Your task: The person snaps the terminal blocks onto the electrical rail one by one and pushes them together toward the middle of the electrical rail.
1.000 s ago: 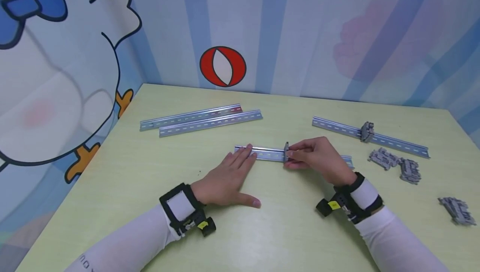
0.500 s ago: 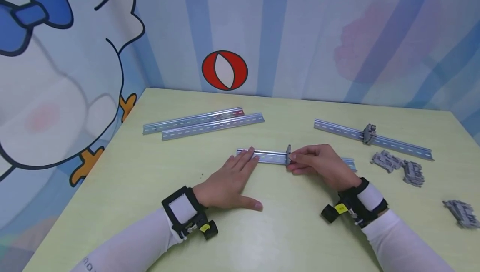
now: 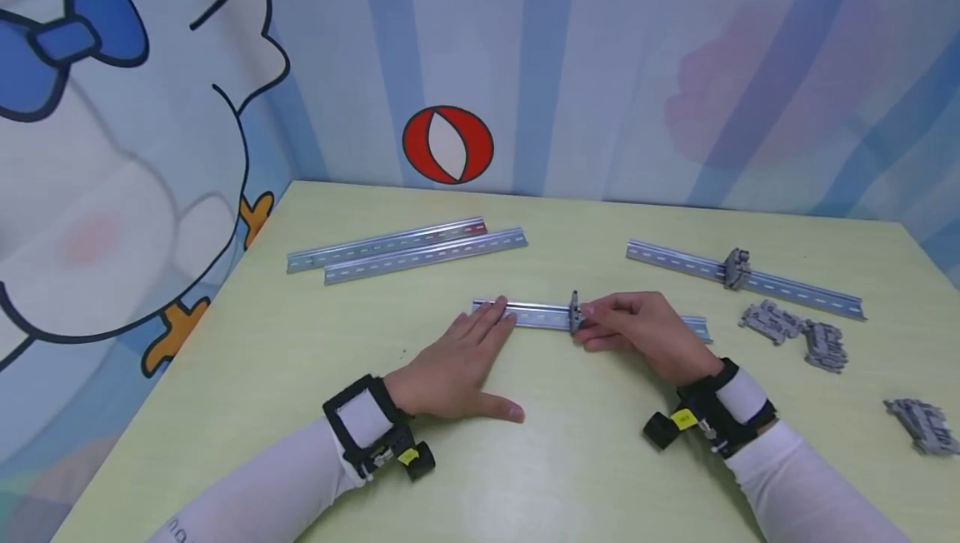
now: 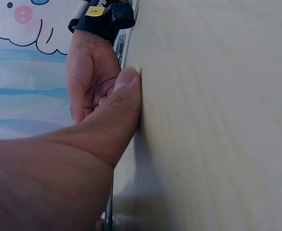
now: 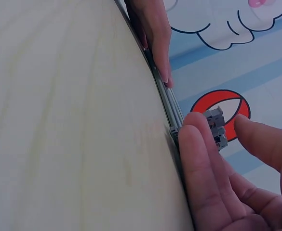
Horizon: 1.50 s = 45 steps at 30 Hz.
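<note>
A slotted metal DIN rail (image 3: 540, 316) lies on the table before me. Flat on its left end rest the fingers of my left hand (image 3: 450, 368), straight, with the thumb spread out on the tabletop. A thin grey terminal block (image 3: 575, 311) stands upright on the rail near its middle. My right hand (image 3: 645, 331) holds this block from the right side, fingers and thumb bent around it, and covers part of the rail behind. In the right wrist view the grey block (image 5: 216, 127) shows between the fingertips and the thumb.
Two more rails (image 3: 427, 254) lie side by side at the back left. Back right, another rail (image 3: 675, 256) carries a grey terminal block (image 3: 737, 268). Loose blocks lie at the right: two close together (image 3: 825, 346) and one (image 3: 922, 426) by the table's right side. A printed wall stands behind.
Both hands stay at the same rail. The block under my right hand keeps its place on it; the whole head view has shifted slightly.
</note>
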Tool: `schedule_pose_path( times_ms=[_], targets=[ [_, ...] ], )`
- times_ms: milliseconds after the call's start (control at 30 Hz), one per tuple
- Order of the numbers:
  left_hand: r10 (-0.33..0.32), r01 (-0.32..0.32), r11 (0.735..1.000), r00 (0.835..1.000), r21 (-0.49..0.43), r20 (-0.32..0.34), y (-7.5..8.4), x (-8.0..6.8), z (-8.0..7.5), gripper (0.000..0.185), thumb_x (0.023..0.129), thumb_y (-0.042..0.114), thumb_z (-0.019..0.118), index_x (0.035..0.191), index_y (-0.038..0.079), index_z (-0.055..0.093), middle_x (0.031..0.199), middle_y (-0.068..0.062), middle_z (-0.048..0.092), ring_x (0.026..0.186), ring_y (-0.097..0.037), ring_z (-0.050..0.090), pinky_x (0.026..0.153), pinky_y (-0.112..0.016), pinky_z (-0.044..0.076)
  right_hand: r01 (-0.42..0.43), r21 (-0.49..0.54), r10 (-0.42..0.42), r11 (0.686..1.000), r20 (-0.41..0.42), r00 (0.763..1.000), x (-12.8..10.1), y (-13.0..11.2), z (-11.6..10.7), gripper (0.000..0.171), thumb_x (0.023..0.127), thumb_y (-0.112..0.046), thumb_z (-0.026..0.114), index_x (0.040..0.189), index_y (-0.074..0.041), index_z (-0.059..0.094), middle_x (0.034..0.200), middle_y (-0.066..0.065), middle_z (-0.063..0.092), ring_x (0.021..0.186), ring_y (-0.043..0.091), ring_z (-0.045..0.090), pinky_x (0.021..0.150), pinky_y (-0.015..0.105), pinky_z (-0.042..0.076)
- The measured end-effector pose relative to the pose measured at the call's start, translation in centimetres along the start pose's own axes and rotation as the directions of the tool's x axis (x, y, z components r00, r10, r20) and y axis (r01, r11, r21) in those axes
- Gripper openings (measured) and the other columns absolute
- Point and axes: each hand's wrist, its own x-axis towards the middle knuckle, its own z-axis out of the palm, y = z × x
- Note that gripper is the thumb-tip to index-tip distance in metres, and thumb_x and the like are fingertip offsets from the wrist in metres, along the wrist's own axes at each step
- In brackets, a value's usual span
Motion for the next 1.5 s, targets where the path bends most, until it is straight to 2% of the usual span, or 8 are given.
schedule_pose_path(
  times_ms=[300,600,700,800,1000,1067,1233,1500],
  targets=[
    [0.007,-0.007,1.0,1.0,-0.007,0.007,0.1,-0.1,0.3,0.116,0.079,0.073,0.06,0.157,0.005,0.008,0.164,-0.014,-0.001,0.151,-0.028,-0.001,0.121,-0.044,0.008,0.039,-0.152,-0.02,0.988,0.125,0.992,-1.6,-1.2,-2.1,0.044,0.096,-0.026,0.062,0.125,0.007,0.058,0.114,0.026,0.066,0.104,0.034,0.066,0.089,0.042,0.055],
    [0.011,-0.011,1.0,1.0,0.006,0.006,0.2,0.0,0.2,0.116,0.079,0.073,0.06,0.156,0.004,0.008,0.164,-0.014,-0.001,0.151,-0.029,-0.001,0.121,-0.044,0.008,0.187,-0.4,-0.179,0.897,0.059,0.982,-6.2,-6.2,-6.0,0.035,0.101,-0.024,0.054,0.128,-0.002,0.058,0.116,0.013,0.068,0.105,0.026,0.067,0.087,0.038,0.056],
    [0.011,-0.011,1.0,1.0,0.01,0.007,0.2,0.0,0.2,0.116,0.079,0.074,0.059,0.157,0.005,0.008,0.164,-0.014,-0.002,0.151,-0.029,-0.001,0.121,-0.044,0.008,0.141,-0.566,-0.2,0.812,-0.044,0.979,-8.0,-7.8,-6.8,0.033,0.101,-0.029,0.054,0.127,-0.009,0.061,0.114,0.006,0.07,0.098,0.017,0.069,0.08,0.028,0.057],
    [0.011,-0.011,1.0,1.0,0.009,0.006,0.2,0.0,0.1,0.117,0.079,0.074,0.059,0.157,0.005,0.007,0.164,-0.014,-0.003,0.151,-0.028,-0.002,0.121,-0.044,0.008,0.049,-0.735,-0.234,0.676,-0.151,0.96,-9.3,-8.9,-7.7,0.036,0.099,-0.037,0.055,0.125,-0.013,0.063,0.111,0.007,0.071,0.091,0.012,0.07,0.071,0.024,0.056],
    [0.007,-0.007,1.0,1.0,0.007,-0.004,0.0,-0.1,0.1,0.116,0.079,0.074,0.059,0.157,0.005,0.007,0.164,-0.013,-0.003,0.151,-0.028,-0.001,0.121,-0.044,0.008,-0.093,-0.93,-0.357,0.356,-0.228,0.906,-9.5,-8.3,-9.7,0.038,0.094,-0.03,0.065,0.113,0.003,0.067,0.096,0.021,0.071,0.084,0.038,0.067,0.066,0.051,0.053],
    [0.004,-0.004,1.0,1.0,0.008,-0.004,-0.1,-0.1,0.1,0.117,0.079,0.075,0.058,0.157,0.005,0.006,0.164,-0.013,-0.003,0.151,-0.028,-0.002,0.121,-0.043,0.007,-0.108,-0.948,-0.34,0.298,-0.211,0.917,-9.0,-7.5,-10.6,0.038,0.092,-0.023,0.066,0.111,0.01,0.064,0.093,0.025,0.069,0.082,0.041,0.066,0.065,0.054,0.053],
    [0.0,0.0,1.0,1.0,0.006,-0.001,-0.2,-0.1,0.2,0.117,0.079,0.075,0.057,0.157,0.006,0.005,0.164,-0.012,-0.004,0.151,-0.026,-0.003,0.121,-0.042,0.006,-0.145,-0.948,-0.19,0.283,-0.204,0.96,-7.8,-5.6,-12.7,0.042,0.09,-0.017,0.067,0.117,0.015,0.06,0.103,0.033,0.065,0.089,0.045,0.064,0.067,0.052,0.055],
    [-0.002,0.002,1.0,1.0,-0.008,0.007,-0.1,-0.1,0.2,0.117,0.079,0.075,0.058,0.157,0.006,0.005,0.164,-0.011,-0.004,0.151,-0.025,-0.004,0.121,-0.042,0.005,-0.204,-0.934,-0.083,0.292,-0.237,0.968,-6.7,-3.5,-14.7,0.047,0.08,-0.013,0.076,0.111,0.019,0.06,0.098,0.033,0.065,0.09,0.047,0.062,0.068,0.052,0.054]
  ],
)
